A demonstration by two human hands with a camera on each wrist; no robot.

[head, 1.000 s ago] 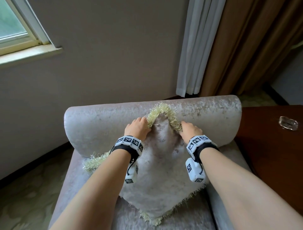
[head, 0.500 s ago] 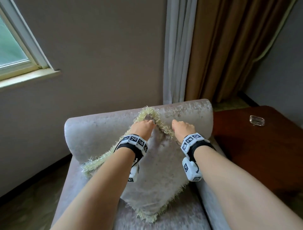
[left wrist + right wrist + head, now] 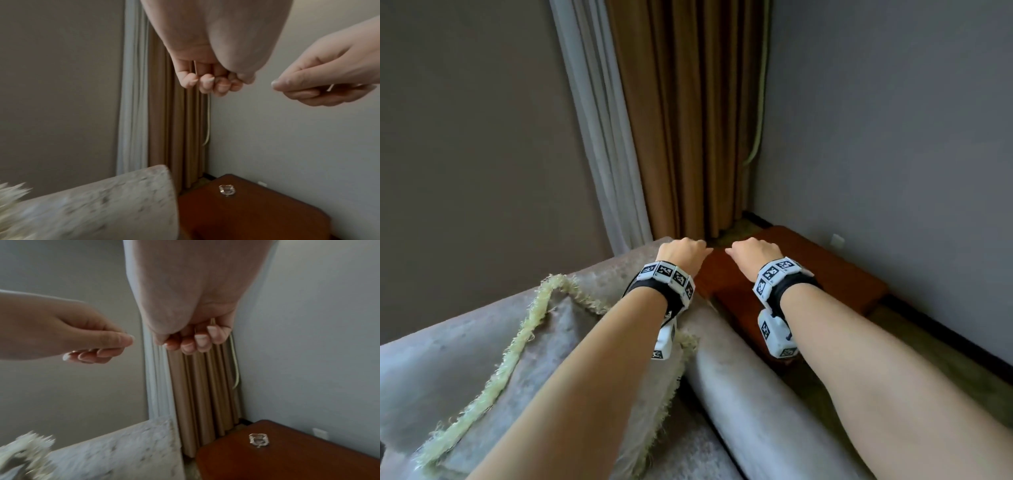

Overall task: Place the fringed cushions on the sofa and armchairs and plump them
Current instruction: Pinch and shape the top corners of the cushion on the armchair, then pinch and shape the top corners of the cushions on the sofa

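The fringed cushion (image 3: 571,346), pale velvet with a cream fringe, leans against the back of the grey velvet armchair (image 3: 739,394), one corner pointing up. Neither hand touches it. My left hand (image 3: 685,253) hovers above the chair's right back corner. My right hand (image 3: 748,251) hovers beside it over the wooden side table (image 3: 825,277). In the left wrist view the left hand (image 3: 211,82) has its fingers curled into the palm and holds nothing. The right hand (image 3: 191,340) is curled the same way and is also empty.
A small glass dish (image 3: 258,440) sits on the side table to the right of the armchair. A brown curtain (image 3: 688,120) and a white sheer (image 3: 602,137) hang in the corner behind. A grey wall (image 3: 893,137) runs close along the right.
Both hands let go of the cushion's top corner and rose to the right, off the chair back. My view swung right, so the window has left the frame.
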